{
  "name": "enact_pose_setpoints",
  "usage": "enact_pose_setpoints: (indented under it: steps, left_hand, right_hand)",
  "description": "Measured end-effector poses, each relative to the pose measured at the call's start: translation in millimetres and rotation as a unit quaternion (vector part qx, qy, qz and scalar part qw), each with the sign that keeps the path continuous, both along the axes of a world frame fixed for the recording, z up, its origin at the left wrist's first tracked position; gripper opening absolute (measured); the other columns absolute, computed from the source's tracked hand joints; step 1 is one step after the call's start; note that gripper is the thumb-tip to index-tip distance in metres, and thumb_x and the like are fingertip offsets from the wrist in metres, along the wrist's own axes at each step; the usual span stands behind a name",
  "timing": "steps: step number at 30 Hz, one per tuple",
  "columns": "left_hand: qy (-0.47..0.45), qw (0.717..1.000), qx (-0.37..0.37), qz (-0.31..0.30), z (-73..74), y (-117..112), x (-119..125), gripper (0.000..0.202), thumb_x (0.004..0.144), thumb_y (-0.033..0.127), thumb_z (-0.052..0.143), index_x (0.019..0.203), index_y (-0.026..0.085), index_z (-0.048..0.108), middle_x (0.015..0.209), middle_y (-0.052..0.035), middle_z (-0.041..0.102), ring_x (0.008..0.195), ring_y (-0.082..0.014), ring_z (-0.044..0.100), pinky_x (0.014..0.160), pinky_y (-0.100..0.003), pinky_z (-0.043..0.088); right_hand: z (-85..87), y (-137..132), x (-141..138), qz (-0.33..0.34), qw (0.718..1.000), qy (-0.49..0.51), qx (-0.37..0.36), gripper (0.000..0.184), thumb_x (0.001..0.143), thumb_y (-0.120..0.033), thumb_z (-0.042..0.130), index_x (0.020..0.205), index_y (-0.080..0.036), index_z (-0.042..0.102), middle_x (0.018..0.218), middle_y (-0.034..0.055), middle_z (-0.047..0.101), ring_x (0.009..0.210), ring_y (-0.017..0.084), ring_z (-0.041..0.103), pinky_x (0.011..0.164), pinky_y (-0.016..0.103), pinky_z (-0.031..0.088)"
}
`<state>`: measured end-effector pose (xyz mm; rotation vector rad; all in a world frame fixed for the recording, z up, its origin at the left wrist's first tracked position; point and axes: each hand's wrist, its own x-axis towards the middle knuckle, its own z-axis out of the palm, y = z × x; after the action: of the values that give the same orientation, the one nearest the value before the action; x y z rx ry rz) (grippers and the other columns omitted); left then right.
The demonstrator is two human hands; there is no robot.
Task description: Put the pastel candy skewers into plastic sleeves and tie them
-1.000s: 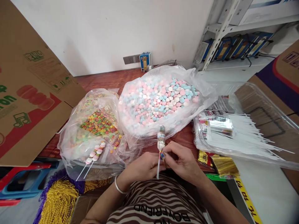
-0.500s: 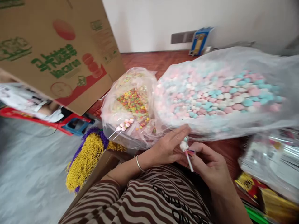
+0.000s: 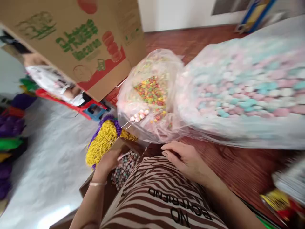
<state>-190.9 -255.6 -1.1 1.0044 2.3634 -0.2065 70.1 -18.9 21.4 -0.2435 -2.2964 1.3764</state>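
Observation:
At the lower left, my left hand (image 3: 109, 163) reaches down into an open cardboard box (image 3: 122, 144). Its fingers are closed around the pale stick of a lollipop (image 3: 123, 156), whose head I cannot make out. Below the hand, the box holds a heap of small multicoloured wrapped sweets (image 3: 126, 168). My right hand (image 3: 184, 157) hovers by the table edge in front of my striped shirt, empty, thumb and forefinger slightly apart. Just beyond it lies a clear bag of small colourful candies (image 3: 152, 90), with two marshmallow skewers (image 3: 139, 115) on top.
A large clear bag of pink, blue and white marshmallows (image 3: 247, 92) covers the right of the red-brown table (image 3: 228, 165). A tall carton (image 3: 95, 41) stands behind on the left. Yellow fringe (image 3: 102, 143) hangs beside the open box. Shiny packets (image 3: 278, 200) lie lower right.
My left hand has moved from the middle down left into the box with the lollipop. The right hand has let go of it and shifted left. The view has turned left.

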Motion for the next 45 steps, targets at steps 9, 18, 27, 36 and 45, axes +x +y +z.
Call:
enact_pose_setpoints:
  steps: [9,18,27,36,45]
  left_hand:
    - [-0.295,0.91,0.075,-0.282,18.5,153,61,0.041,0.086,0.039,0.067,0.124,0.024,0.071,0.107,-0.0064,0.078,0.099,-0.0256,0.071,0.09,-0.033,0.051]
    - [-0.389,0.751,0.091,-0.526,56.3,227,125,0.048,0.086,0.034,0.077,0.132,0.027,0.066,0.117,-0.0038,0.073,0.104,-0.021,0.066,0.092,-0.03,0.048]
    - [-0.397,0.78,0.099,-0.474,33.0,216,123,0.049,0.085,0.03,0.076,0.132,0.028,0.067,0.119,-0.0039,0.072,0.105,-0.0217,0.065,0.092,-0.029,0.049]
    - [-0.403,0.784,0.122,-0.455,30.0,221,121,0.043,0.087,0.035,0.071,0.13,0.026,0.07,0.115,-0.0078,0.074,0.104,-0.0239,0.066,0.091,-0.032,0.05]
    - [-0.788,0.546,0.036,-0.282,4.0,233,225,0.12,0.049,0.046,0.099,0.155,0.034,0.044,0.154,-0.0139,0.053,0.136,-0.035,0.055,0.108,-0.049,0.047]
  right_hand:
    - [61.0,28,111,-0.311,0.945,-0.029,0.101,0.02,0.103,-0.031,0.055,0.106,-0.025,0.073,0.097,0.0027,0.077,0.086,0.018,0.07,0.077,0.029,0.053]
    - [51.7,131,240,-0.479,0.713,-0.487,0.159,0.02,0.09,-0.02,0.062,0.102,-0.018,0.077,0.107,0.0111,0.077,0.094,0.027,0.068,0.077,0.033,0.046]
    - [23.5,169,217,-0.443,0.719,-0.518,0.138,0.033,0.099,-0.037,0.066,0.123,-0.015,0.065,0.123,0.0098,0.067,0.106,0.024,0.068,0.091,0.044,0.058]
    - [51.8,151,232,-0.56,0.664,-0.462,0.178,0.02,0.094,-0.017,0.058,0.094,-0.011,0.077,0.108,0.0211,0.074,0.107,0.033,0.069,0.088,0.04,0.049]
    - [60.1,23,129,-0.547,0.808,0.171,-0.138,0.029,0.095,-0.052,0.064,0.099,-0.023,0.068,0.09,0.0039,0.078,0.062,0.018,0.072,0.06,0.031,0.061]
